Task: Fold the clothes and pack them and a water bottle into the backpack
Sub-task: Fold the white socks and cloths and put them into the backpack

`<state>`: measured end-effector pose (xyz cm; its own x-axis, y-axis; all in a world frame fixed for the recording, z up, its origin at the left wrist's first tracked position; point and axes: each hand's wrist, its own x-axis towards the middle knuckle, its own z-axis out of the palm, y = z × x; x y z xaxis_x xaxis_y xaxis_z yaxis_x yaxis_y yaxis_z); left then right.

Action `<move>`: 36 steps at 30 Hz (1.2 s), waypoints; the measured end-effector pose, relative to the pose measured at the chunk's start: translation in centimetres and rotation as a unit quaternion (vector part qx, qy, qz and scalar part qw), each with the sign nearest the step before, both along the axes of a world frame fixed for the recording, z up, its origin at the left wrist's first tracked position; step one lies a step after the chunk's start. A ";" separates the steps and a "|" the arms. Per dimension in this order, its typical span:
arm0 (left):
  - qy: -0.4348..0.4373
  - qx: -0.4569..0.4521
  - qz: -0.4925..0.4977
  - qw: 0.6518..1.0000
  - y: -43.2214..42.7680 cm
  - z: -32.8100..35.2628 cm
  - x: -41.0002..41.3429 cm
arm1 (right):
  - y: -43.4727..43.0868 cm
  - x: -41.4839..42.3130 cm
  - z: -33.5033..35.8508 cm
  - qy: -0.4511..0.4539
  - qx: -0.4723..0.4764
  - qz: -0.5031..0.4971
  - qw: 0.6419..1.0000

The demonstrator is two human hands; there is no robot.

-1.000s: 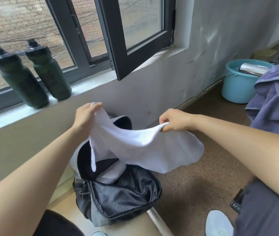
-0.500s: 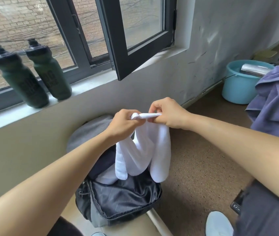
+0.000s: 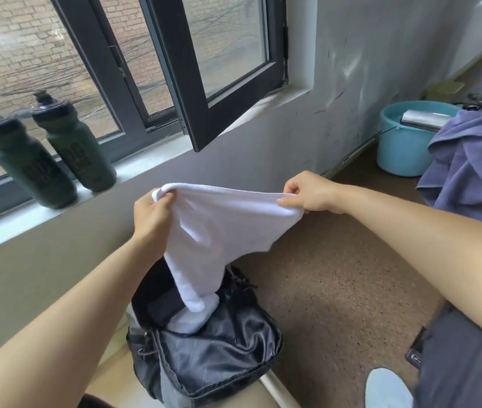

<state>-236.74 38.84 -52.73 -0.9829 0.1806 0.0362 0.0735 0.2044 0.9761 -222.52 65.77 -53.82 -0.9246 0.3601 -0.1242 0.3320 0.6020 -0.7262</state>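
A white cloth (image 3: 219, 231) hangs stretched between both hands above the open black backpack (image 3: 213, 360). My left hand (image 3: 153, 214) grips its bunched left corner. My right hand (image 3: 312, 192) pinches the right end of the top edge. The cloth's lower tip dips into the backpack's mouth, where another white piece (image 3: 192, 319) lies inside. Two dark green water bottles (image 3: 26, 169) (image 3: 76, 142) stand upright on the window sill at the left.
An open black window sash (image 3: 213, 92) juts inward above the hands. A blue bucket (image 3: 407, 142) stands by the wall at the right. A purple garment (image 3: 475, 169) lies at the right edge. A pale shoe (image 3: 387, 390) rests on the brown floor.
The hands, together half a second ago with the cloth doubled, have pulled apart again. The cloth is now spread wide between them, its tip in the backpack.
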 end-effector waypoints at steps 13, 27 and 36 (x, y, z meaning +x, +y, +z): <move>-0.223 0.060 -0.092 0.969 0.7 1.1 -0.1 | -3.0 2.4 6.0 0.135 -0.357 0.143 0.913; -0.177 0.092 -0.269 0.942 2.8 0.9 5.2 | -5.0 3.2 5.1 0.150 0.046 0.136 0.978; -0.157 0.111 -0.325 0.926 3.1 1.0 6.4 | -5.9 2.5 4.4 0.174 0.067 0.095 0.978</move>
